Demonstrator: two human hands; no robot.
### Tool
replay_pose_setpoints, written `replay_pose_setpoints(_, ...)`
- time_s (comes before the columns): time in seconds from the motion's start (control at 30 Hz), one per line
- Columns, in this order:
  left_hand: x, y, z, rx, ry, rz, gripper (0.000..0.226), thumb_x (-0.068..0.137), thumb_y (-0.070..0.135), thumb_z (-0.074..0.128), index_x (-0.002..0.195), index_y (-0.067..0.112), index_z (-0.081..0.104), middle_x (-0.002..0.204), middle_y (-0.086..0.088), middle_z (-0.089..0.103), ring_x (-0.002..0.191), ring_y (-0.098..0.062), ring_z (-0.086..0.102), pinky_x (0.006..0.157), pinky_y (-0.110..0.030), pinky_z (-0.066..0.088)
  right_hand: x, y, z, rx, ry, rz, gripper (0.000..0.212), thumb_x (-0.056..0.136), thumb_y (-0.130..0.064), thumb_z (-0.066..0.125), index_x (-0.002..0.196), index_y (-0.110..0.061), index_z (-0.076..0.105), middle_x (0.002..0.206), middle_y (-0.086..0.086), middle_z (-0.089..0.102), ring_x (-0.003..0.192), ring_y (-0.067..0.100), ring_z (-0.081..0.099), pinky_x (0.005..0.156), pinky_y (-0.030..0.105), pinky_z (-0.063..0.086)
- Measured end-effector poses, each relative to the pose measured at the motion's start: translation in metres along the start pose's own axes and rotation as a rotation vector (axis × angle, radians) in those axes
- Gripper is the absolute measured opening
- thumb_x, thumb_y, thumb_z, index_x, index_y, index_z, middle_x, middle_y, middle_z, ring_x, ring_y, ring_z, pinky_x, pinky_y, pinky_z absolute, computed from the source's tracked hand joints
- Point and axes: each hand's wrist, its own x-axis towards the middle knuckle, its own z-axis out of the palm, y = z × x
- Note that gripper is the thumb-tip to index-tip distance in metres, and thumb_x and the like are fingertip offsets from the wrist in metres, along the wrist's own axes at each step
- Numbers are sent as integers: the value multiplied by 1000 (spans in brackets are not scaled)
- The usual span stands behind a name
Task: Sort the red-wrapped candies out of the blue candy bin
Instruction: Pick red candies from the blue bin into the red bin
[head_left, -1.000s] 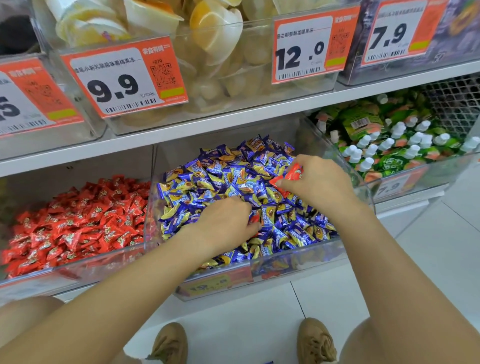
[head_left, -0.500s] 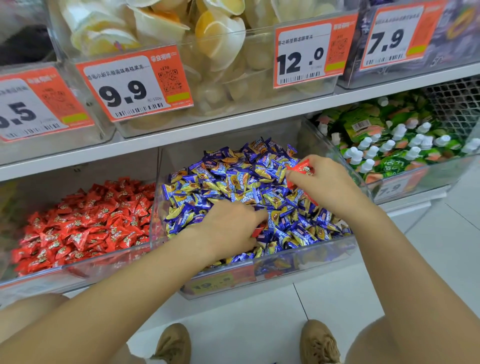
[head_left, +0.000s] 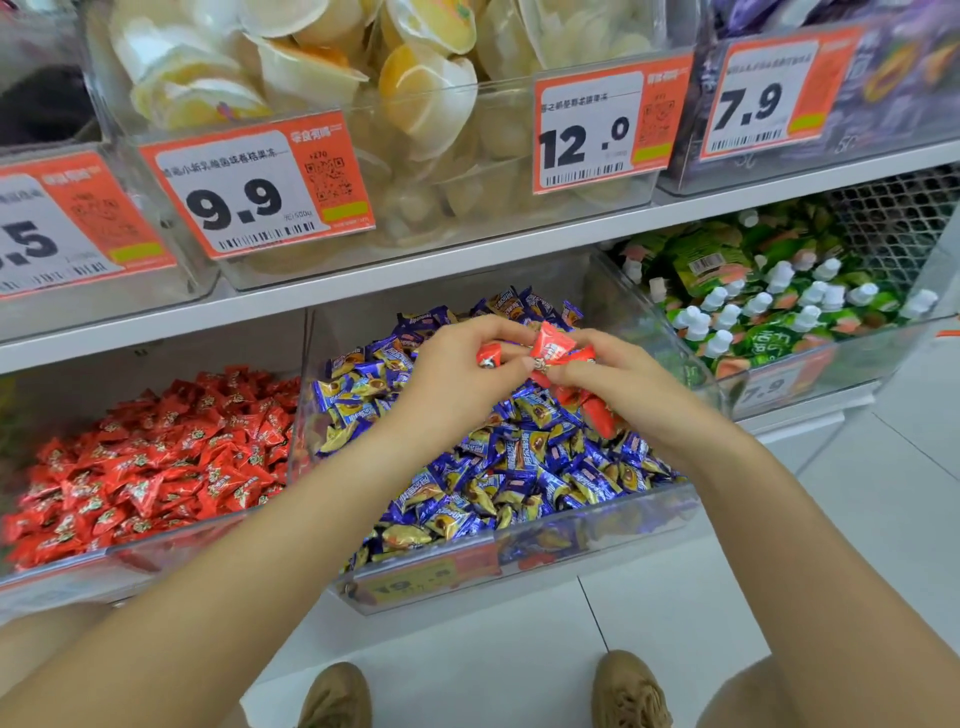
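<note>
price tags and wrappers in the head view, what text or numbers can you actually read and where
"9.9": orange price tag on the jelly-cup bin.
"12.0": tag on the same upper shelf.
"7.9": upper right tag.
"7.9": faint tag on the green-pouch bin.
".5": cut-off far-left tag.
Small Chinese print, barcodes, candy wrappers and the blue candy bin's tag: too blurred.

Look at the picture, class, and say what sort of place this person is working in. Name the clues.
Most likely a shop's loose-sweets aisle. Orange price tags such as the 9.9 tag hang on clear bins, the blue candy bin holds loose wrapped sweets, and white shelving carries the rows.
</note>
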Motion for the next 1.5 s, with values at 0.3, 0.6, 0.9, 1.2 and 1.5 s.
replay_pose_setpoints(0.3, -2, -11, -7, -359, -32, -350, 21, 89, 14, 59, 109, 17, 65, 106, -2, 60, 81, -9, 58, 66, -20, 46, 5, -2, 13, 1, 197, -45, 24, 87, -24, 61, 65, -15, 59, 52, -1, 52, 38, 11, 39, 40, 20, 31)
replay_pose_setpoints(0.6, -62, -20, -68, -1144, 108, -484, 26, 99, 17, 43, 110, 1, 61, 90, -10, 64, 80, -18, 59, 79, -32, 55, -2, -50, 133, -289, 147, -285, 12, 89, -38, 55, 86, -26, 56, 76, -7, 61, 73, 11, 56, 66, 32, 44)
replay_pose_setpoints(0.9, -103, -97, -200, -579, 447, -467, 28, 98, 16, 44, 115, 4, 64, 110, -7, 67, 101, -15, 61, 87, -22, 49, 44, -90, 270, -573, -243, -269, 55, 89, -58, 48, 127, -19, 49, 125, 13, 56, 118, 29, 51, 92, 33, 40)
replay_pose_setpoints(1.2, -120, -111, -191, -54, 253, -333, 24, 95, 19, 55, 113, 28, 68, 120, 11, 63, 124, -5, 46, 96, -12, 32, 9, -75, 179, -765, -136, -420, 21, 95, -36, 50, 107, -29, 65, 96, -14, 67, 87, 1, 60, 76, 28, 47)
replay_pose_setpoints(1.5, -54, -79, -99, 346, 59, -124, 58, 94, 29, 53, 148, 24, 34, 158, -3, 22, 146, -16, 13, 116, -29, 11, -13, -15, 71, -1100, -174, -385, 31, 90, -42, 57, 120, -35, 61, 123, -14, 58, 121, 11, 46, 95, 28, 40)
